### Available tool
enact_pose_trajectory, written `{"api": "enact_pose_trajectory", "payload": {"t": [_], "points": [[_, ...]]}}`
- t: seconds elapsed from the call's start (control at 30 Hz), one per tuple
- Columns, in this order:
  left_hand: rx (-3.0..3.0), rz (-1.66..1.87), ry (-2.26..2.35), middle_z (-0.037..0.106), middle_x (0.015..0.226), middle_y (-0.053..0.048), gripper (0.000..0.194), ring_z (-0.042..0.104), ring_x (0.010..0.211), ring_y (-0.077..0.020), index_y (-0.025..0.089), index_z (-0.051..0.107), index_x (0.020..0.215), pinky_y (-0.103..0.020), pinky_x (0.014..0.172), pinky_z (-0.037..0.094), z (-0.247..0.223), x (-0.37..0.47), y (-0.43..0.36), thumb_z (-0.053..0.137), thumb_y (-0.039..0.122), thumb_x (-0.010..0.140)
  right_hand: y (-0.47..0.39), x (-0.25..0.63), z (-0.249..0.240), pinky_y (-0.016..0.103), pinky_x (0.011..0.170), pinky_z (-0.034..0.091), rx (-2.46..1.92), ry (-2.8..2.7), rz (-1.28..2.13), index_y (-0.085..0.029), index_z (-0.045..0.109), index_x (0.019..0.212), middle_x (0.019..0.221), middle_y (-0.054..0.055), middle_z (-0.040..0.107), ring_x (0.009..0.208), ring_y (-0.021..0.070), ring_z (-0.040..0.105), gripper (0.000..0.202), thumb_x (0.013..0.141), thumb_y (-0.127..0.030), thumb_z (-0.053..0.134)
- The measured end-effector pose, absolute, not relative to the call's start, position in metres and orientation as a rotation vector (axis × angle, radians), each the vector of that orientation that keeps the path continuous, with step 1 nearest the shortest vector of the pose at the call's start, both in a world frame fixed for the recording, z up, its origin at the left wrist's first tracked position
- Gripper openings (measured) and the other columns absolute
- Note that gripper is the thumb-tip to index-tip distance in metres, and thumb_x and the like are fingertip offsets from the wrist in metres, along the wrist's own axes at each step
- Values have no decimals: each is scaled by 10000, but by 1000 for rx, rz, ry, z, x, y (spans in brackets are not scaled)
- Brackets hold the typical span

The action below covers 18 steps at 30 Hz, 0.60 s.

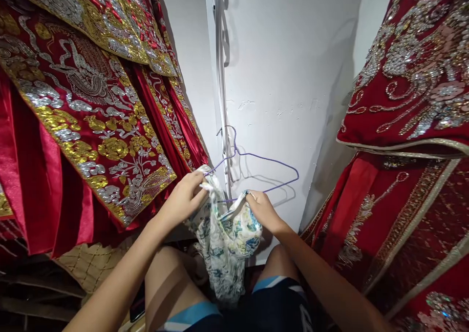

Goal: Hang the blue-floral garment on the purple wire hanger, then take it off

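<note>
A white garment [230, 244] with a blue, green and yellow floral print hangs between my hands, its lower part dangling above my lap. My left hand [190, 195] is closed on the garment's left upper edge, where one end of a purple wire hanger [271, 160] goes into the cloth. My right hand [262, 207] pinches the garment's right upper edge, which is off the hanger. The hanger's right end is bare, and its hook points up in front of the white wall. Folds hide some of my left fingertips.
Red costumes with gold and silver embroidery [120, 146] hang close on the left. More red beaded garments [410, 88] hang on the right. A narrow white rail [219, 78] runs up the white wall [293, 68] ahead. A tan quilted cloth [91, 263] lies low at left.
</note>
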<state>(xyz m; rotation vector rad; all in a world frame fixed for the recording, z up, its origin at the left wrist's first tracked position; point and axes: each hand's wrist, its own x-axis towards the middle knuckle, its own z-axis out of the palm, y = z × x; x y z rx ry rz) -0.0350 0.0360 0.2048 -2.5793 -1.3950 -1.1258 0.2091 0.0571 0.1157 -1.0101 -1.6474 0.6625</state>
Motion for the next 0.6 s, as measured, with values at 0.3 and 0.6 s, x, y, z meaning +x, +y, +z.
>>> {"api": "enact_pose_trajectory", "payload": {"t": [0.3, 0.6], "points": [[-2278, -1175, -1440, 743, 1010, -59, 308, 677, 908, -238, 198, 693, 1044, -304, 802, 466, 200, -45, 69, 471, 253, 838, 69, 260, 130, 281, 551, 335, -1123, -1336, 367, -235, 438, 1453, 705, -24, 605, 533, 169, 436, 634, 824, -258, 519], [-2051, -1197, -1702, 578, 1134, -106, 483, 605, 880, -242, 183, 591, 1089, -304, 681, 418, 222, -65, 67, 612, 575, 807, 70, 317, 178, 243, 483, 291, -1101, -1654, 1078, -175, 615, 549, 522, -9, 560, 482, 112, 433, 213, 697, -318, 667]]}}
